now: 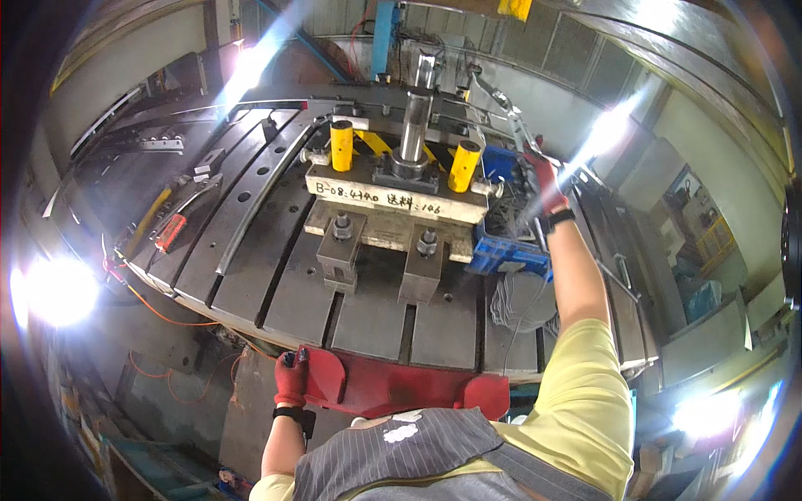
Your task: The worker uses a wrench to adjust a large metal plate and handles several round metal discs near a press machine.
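Observation:
My left hand (291, 381), in a red glove with dark fingertips, is closed at the left end of a red panel (401, 380) along the table's front edge. My right arm stretches far forward. My right hand (545, 185), in a red and dark glove, is over a blue crate (511, 254) holding dark metal pieces. Glare and the dark background hide its fingers. A shiny jointed metal piece (510, 113) extends just beyond that hand. Left of the crate stands a white-sided die block (393, 199) with two yellow posts (342, 146) and a thick steel column (415, 125).
The slotted steel table (376, 321) carries two bolted clamp blocks (338, 259). A long metal strip (263, 196), a red-handled tool (170, 233) and a yellow-handled tool (150, 219) lie on the left. Grey cloth-like material (522, 301) sits below the crate. An orange cable (159, 313) hangs off the left.

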Demonstrator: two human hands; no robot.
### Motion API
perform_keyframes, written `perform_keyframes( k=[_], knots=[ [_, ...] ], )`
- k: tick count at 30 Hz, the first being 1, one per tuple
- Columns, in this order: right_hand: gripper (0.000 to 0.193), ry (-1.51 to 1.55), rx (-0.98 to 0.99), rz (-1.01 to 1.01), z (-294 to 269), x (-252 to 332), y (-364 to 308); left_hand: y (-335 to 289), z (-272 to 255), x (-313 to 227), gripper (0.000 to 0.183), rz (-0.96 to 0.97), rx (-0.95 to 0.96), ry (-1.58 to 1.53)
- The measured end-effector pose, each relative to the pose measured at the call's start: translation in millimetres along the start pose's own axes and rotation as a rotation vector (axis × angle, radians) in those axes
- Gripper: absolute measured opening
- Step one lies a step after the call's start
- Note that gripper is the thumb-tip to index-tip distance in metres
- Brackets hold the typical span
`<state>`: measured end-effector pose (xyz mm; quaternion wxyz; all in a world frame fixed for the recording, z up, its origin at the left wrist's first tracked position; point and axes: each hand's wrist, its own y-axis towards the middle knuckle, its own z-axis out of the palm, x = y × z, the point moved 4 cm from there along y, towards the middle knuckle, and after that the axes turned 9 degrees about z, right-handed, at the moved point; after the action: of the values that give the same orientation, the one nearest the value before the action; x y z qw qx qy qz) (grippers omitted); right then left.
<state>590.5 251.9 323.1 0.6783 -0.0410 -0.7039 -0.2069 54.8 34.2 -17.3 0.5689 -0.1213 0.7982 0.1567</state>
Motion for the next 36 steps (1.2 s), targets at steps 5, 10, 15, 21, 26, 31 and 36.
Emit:
perform_keyframes(
  k=[5,10,15,21,26,31,36],
  knots=[
    [0.017,-0.358,0.03,-0.159,-83,3,-111,7,6,-7,0.025,0.014,0.036,0.044],
    [0.017,-0.109,-0.19,0.467,-125,-15,-260,12,0,32,0.019,-0.001,0.038,0.013],
    [0.013,-0.221,-0.148,0.58,-135,-67,-356,10,5,29,0.019,-0.056,0.13,-0.104],
    [0.011,0.025,-0.118,0.707,-160,-109,-376,8,5,38,0.029,-0.066,0.151,-0.001],
    [0.024,0.878,0.131,0.626,-155,-91,-375,15,0,59,0.031,-0.034,0.199,0.054],
    [0.024,0.374,-0.575,0.473,-175,-133,-452,-6,-10,39,0.037,-0.252,0.17,-0.705],
    [0.027,-0.203,-0.66,0.616,-179,-232,-543,-19,-46,159,0.047,-0.565,0.602,-0.199]
  ],
)
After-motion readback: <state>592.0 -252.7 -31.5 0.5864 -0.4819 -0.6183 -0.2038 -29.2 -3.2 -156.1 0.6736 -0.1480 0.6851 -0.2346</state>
